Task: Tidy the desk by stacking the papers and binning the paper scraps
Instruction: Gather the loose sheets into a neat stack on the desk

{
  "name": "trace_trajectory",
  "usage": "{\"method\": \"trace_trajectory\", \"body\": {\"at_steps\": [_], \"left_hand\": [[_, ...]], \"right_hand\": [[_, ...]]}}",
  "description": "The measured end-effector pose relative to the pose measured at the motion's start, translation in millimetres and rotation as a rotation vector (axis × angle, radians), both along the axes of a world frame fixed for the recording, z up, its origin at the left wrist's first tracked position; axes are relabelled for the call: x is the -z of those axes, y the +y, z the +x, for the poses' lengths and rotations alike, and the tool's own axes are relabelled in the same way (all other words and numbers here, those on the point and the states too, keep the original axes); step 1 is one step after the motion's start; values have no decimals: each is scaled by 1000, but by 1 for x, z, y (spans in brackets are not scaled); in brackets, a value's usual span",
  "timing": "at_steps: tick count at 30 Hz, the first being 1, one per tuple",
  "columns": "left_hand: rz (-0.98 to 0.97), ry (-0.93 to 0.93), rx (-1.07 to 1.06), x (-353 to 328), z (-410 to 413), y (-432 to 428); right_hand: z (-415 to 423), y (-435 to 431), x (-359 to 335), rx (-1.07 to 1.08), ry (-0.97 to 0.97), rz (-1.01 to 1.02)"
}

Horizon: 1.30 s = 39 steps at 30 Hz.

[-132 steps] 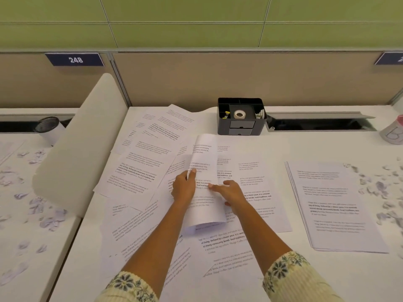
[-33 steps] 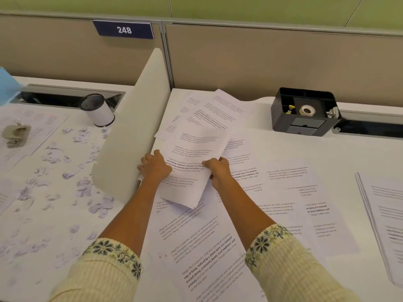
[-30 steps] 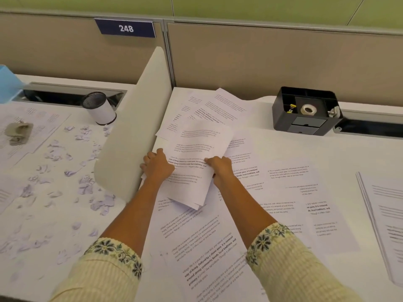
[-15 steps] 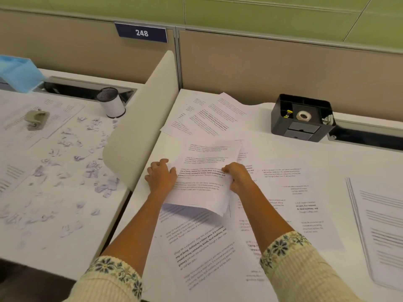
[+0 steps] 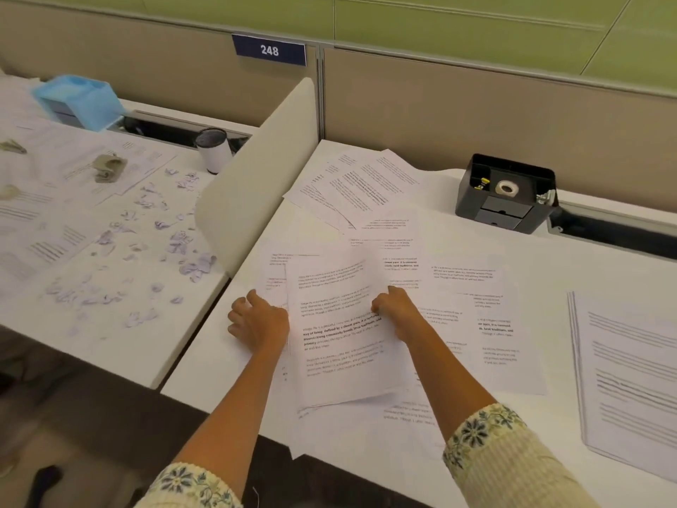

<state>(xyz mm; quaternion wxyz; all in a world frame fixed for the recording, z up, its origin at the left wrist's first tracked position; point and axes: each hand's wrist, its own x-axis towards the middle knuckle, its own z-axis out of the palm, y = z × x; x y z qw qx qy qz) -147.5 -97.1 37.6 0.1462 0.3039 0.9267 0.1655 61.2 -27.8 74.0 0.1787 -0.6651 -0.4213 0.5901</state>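
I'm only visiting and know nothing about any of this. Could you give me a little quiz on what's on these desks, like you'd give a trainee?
1. True or false: the paper scraps in view lie on the same desk as the sheaf of papers that the right hand grips.
2. What sits in the top of the black organiser? A) a tape roll B) scissors C) a mug
3. Fill in: the blue plate reads ___.
Key: 1 false, they lie on the next desk, left of the divider. 2 A. 3 248.
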Motion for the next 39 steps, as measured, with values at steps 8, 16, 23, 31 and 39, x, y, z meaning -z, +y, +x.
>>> {"method": "trace_trajectory", "body": {"at_steps": [8, 16, 23, 31, 39], "left_hand": [[-48, -129, -27, -13, 5, -11], [81, -460, -96, -11, -6, -4], [493, -944, -5, -19, -15, 3], [631, -1225, 206, -65, -28, 24], [871, -1259, 383, -133, 3, 51]], "right_hand": [[-30, -24, 4, -114, -105, 132], [-48, -15, 5, -133, -105, 92], [-43, -4, 14, -53, 10, 49], [-12, 23, -8, 99, 313, 129], [33, 43, -82, 76, 386, 531]]}}
